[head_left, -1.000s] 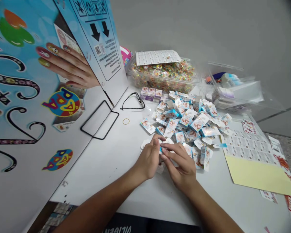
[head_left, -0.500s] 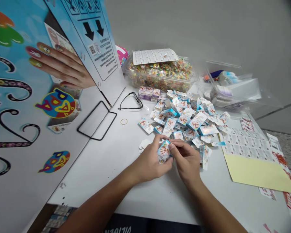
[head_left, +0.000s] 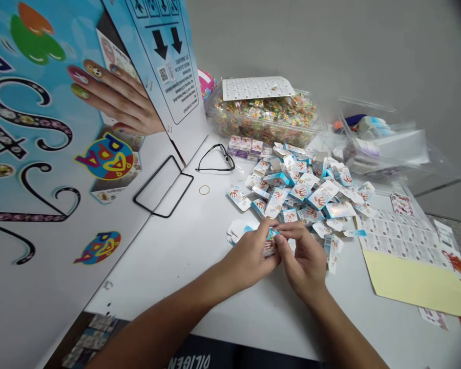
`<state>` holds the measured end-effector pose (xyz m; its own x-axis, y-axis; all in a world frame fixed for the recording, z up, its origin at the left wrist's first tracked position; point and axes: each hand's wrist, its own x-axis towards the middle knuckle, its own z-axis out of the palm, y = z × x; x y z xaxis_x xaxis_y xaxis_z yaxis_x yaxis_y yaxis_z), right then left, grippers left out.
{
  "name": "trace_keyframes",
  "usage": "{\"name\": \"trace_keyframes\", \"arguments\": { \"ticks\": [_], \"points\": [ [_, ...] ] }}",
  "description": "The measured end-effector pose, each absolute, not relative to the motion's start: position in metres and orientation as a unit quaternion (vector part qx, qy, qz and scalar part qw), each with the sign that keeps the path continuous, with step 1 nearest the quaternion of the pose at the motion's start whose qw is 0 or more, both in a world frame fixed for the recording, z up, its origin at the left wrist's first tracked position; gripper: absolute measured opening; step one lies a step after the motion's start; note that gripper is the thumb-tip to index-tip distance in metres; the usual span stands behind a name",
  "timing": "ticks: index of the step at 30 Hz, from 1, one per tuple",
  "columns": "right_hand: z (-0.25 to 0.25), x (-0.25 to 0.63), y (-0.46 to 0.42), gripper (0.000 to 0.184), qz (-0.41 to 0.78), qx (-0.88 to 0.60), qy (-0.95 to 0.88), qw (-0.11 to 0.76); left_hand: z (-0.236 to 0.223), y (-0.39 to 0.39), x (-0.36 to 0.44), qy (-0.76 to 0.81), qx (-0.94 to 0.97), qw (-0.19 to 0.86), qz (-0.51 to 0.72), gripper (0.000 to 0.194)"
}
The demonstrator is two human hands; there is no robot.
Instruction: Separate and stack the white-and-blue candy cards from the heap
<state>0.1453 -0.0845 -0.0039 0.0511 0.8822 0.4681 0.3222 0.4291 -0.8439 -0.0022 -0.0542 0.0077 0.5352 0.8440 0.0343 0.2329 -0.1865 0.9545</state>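
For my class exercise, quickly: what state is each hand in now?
Left hand: closed, holding a small blue-and-white cardboard box.
Right hand: closed, pinching the same box's upper edge.

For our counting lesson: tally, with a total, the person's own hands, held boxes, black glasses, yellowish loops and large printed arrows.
Left hand and right hand: 2
Held box: 1
Black glasses: 1
Yellowish loop: 1
Large printed arrows: 2
Total: 7
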Motion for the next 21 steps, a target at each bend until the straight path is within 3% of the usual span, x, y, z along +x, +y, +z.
{"name": "trace_keyframes", "arguments": {
  "ticks": [4,12,18,21],
  "points": [
    [0.0,0.152,-0.082,0.008,0.338,-0.469,-0.608,0.544,0.006,-0.054,-0.002,0.387,0.733,0.486,0.278,0.041],
    [0.004,0.154,-0.08,0.017,0.243,-0.426,-0.708,0.507,0.011,-0.053,-0.002,0.402,0.67,0.542,0.311,0.045],
    [-0.003,0.144,-0.081,0.009,0.363,-0.45,-0.613,0.539,0.012,-0.05,-0.006,0.413,0.663,0.536,0.322,0.043],
    [-0.007,0.146,-0.079,0.008,0.38,-0.488,-0.575,0.536,0.014,-0.05,-0.009,0.392,0.66,0.563,0.307,0.057]
  ]
}}
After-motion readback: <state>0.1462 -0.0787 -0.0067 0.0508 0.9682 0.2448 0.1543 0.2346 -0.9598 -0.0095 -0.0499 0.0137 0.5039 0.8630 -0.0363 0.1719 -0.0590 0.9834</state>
